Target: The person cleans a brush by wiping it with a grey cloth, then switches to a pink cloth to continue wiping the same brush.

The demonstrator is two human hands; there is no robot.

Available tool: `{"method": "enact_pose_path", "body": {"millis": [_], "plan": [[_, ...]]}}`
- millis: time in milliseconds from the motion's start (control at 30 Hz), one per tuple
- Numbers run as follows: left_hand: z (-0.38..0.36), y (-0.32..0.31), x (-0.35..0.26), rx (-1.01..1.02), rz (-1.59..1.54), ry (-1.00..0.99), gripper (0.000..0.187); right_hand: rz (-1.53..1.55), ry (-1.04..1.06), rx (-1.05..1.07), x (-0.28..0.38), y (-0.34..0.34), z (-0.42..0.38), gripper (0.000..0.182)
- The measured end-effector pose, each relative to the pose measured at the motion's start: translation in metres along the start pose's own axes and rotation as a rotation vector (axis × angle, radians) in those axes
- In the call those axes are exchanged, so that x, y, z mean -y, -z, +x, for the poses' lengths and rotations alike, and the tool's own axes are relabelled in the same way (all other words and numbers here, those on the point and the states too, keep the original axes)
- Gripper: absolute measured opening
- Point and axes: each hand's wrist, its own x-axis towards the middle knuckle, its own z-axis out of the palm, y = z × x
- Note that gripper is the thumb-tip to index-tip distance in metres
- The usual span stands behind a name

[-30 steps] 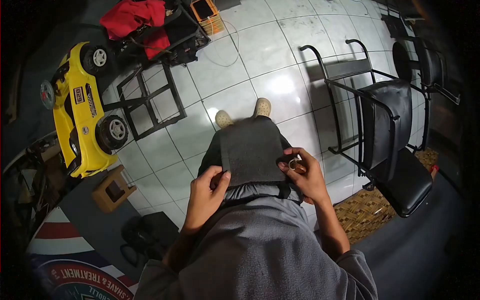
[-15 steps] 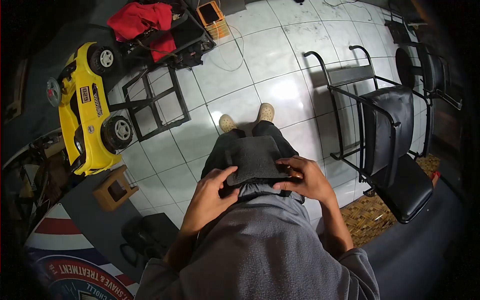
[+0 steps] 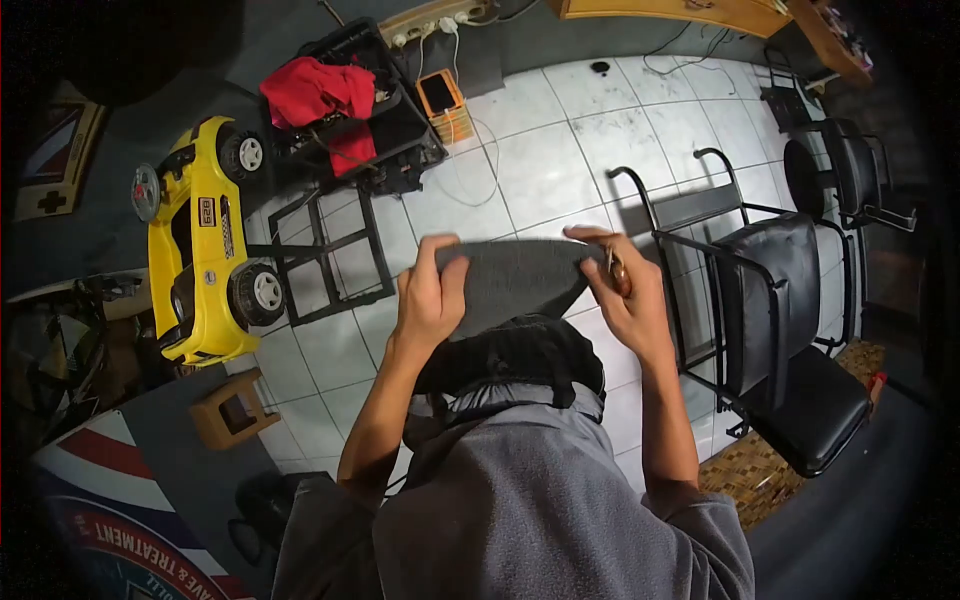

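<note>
Both hands grasp the grey cloth (image 3: 515, 285), which is held up in front of the lap, above the black garment (image 3: 510, 355) at the waist. The left hand (image 3: 432, 300) pinches the left edge, thumb on the near face; its fingertips are partly hidden by the cloth. The right hand (image 3: 628, 295) pinches the right end between thumb and fingers, with 1 index finger extended along the top corner. A small glossy brown item (image 3: 618, 272) is lodged in the right hand; the fingers cover most of it, so its type cannot be determined.

The cloth conceals part of the tiled floor (image 3: 540, 190). Dark vignetting obscures all 4 corners of the view. The round sign (image 3: 110, 550) at lower left is cut off by the frame edge; its lettering is inverted. The wooden furniture (image 3: 670, 10) is cut off at the top. The black object (image 3: 265, 515) near the left sleeve is hard to make out.

Left side: a yellow toy car (image 3: 205, 260) stands beside a black frame (image 3: 335, 250) on the floor. A red cloth (image 3: 315, 95) drapes over a black crate (image 3: 405, 110); an orange box (image 3: 442, 105) is just beside it. Right side: a black chair (image 3: 765, 290) stands near the right forearm and partly covers a woven mat (image 3: 750, 478).
</note>
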Motion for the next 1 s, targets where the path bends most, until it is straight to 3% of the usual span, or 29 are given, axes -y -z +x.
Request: {"method": "enact_pose_path", "body": {"millis": [67, 133, 200, 267, 333, 400, 433, 533, 600, 700, 767, 867, 1000], "plan": [[0.023, 0.001, -0.019, 0.034, -0.026, 0.286, 0.02, 0.037, -0.506, 0.052, 0.01, 0.007, 0.007, 0.02], [0.03, -0.002, -0.02, 0.026, -0.122, 0.29, 0.031, 0.069, -0.406, -0.104, 0.01, 0.006, 0.014, 0.023], [0.03, -0.001, -0.032, 0.127, -0.842, 0.757, 0.034, 0.182, -0.433, -0.136, 0.01, 0.008, 0.021, 0.024], [0.015, -0.007, -0.018, 0.223, -1.019, 0.773, 0.039, 0.244, -0.458, -0.135, -0.003, 0.008, 0.021, 0.025], [0.004, -0.024, -0.025, 0.089, -1.485, 0.864, 0.045, 0.307, -0.487, -0.134, -0.005, 0.009, 0.023, 0.025], [0.0, -0.036, -0.029, 0.054, -1.595, 0.847, 0.047, 0.412, -0.493, -0.204, 0.004, 0.007, 0.026, 0.027], [0.0, -0.039, -0.031, 0.022, -1.703, 0.837, 0.05, 0.401, -0.521, -0.027, -0.005, 0.016, 0.022, 0.033], [-0.001, -0.039, -0.044, -0.017, -1.656, 0.806, 0.056, 0.426, -0.515, 0.242, -0.001, 0.026, 0.017, 0.043], [-0.004, -0.038, -0.042, -0.038, -1.617, 0.808, 0.054, 0.157, -0.537, 0.4, -0.006, 0.032, 0.019, 0.047], [-0.017, -0.034, -0.042, -0.023, -1.431, 0.812, 0.048, 0.28, -0.584, 0.432, -0.007, 0.04, 0.016, 0.039], [-0.024, -0.036, -0.048, 0.001, -1.282, 0.805, 0.045, 0.537, -0.581, 0.391, -0.013, 0.041, 0.014, 0.032], [-0.027, -0.04, -0.056, -0.078, -1.168, 0.883, 0.038, 0.315, -0.539, 0.542, -0.011, 0.055, 0.019, 0.026], [-0.035, -0.046, -0.056, -0.136, -1.074, 0.794, 0.033, 0.457, -0.615, 0.641, -0.013, 0.058, 0.019, 0.033]]}}
